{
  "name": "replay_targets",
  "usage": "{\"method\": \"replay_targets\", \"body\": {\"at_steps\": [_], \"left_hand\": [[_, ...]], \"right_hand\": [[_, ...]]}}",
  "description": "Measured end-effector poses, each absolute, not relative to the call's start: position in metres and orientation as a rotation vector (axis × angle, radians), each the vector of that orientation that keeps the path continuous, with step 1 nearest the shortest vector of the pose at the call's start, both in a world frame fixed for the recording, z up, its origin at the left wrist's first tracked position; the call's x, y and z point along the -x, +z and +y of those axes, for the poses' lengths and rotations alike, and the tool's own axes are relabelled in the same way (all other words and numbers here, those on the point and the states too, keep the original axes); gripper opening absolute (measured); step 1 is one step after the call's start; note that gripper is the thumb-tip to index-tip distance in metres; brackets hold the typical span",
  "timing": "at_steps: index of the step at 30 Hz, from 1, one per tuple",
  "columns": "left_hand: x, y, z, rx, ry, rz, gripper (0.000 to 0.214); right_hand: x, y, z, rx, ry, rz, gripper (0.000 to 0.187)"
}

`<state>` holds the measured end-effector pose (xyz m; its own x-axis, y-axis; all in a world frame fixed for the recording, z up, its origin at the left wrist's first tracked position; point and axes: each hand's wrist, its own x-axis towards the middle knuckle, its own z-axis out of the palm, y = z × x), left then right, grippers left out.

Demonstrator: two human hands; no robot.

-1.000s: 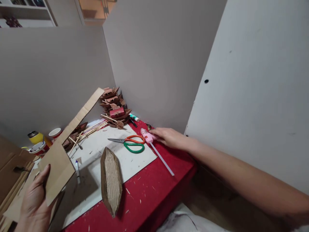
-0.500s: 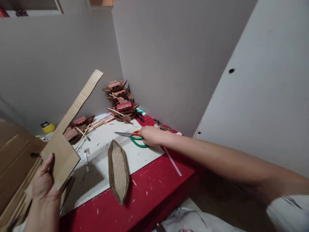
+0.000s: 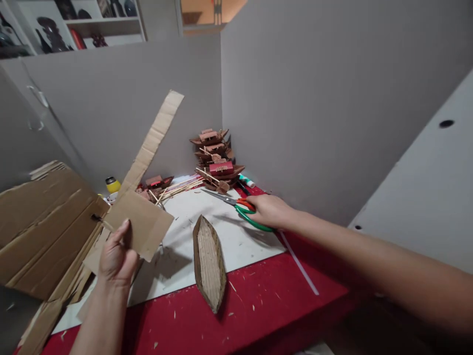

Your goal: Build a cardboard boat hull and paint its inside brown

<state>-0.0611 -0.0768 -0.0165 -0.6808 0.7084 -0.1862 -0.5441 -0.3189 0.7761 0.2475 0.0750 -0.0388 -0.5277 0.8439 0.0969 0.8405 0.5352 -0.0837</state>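
My left hand grips the lower end of a long L-shaped cardboard piece, holding it tilted up above the table. My right hand reaches across and closes on the orange and green handles of the scissors, whose blades point left over the white sheet. A boat-shaped cardboard hull lies on that sheet between my two hands.
A stack of finished brown model boats stands in the corner with wooden sticks beside it. Flattened cardboard sheets lie at the left. A clear glue stick rests on the red tablecloth. A yellow bottle sits behind the cardboard.
My right hand left the pink glue gun, moved left and took hold of the scissors' handles. My left hand kept the cardboard piece raised while the view shifted.
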Motion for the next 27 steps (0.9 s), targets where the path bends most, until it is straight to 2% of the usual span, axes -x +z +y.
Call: {"method": "replay_targets", "body": {"at_steps": [2,6,9,14,19,24,27], "left_hand": [[0.055,-0.020,-0.078,-0.254,2.029,1.106,0.013],[0.037,-0.022,-0.083,-0.347,1.982,1.069,0.012],[0.022,-0.024,-0.090,-0.436,1.938,1.017,0.018],[0.002,-0.032,-0.099,-0.530,1.860,0.957,0.036],[-0.014,-0.035,-0.103,-0.618,1.795,0.962,0.053],[-0.024,-0.034,-0.118,-0.661,1.774,0.988,0.058],[-0.033,-0.036,-0.146,-0.615,1.793,1.051,0.064]], "right_hand": [[-0.252,-0.036,0.060,1.286,0.131,-2.610,0.034],[-0.254,-0.033,0.028,0.879,0.538,-2.573,0.035],[-0.248,-0.031,0.012,0.716,0.683,-2.624,0.041],[-0.235,-0.027,0.000,0.576,0.751,-2.628,0.049],[-0.227,-0.023,-0.009,0.617,0.730,-2.651,0.056],[-0.227,-0.012,-0.022,0.600,0.787,-2.640,0.058],[-0.229,-0.005,-0.036,0.498,0.861,-2.657,0.053]]}}
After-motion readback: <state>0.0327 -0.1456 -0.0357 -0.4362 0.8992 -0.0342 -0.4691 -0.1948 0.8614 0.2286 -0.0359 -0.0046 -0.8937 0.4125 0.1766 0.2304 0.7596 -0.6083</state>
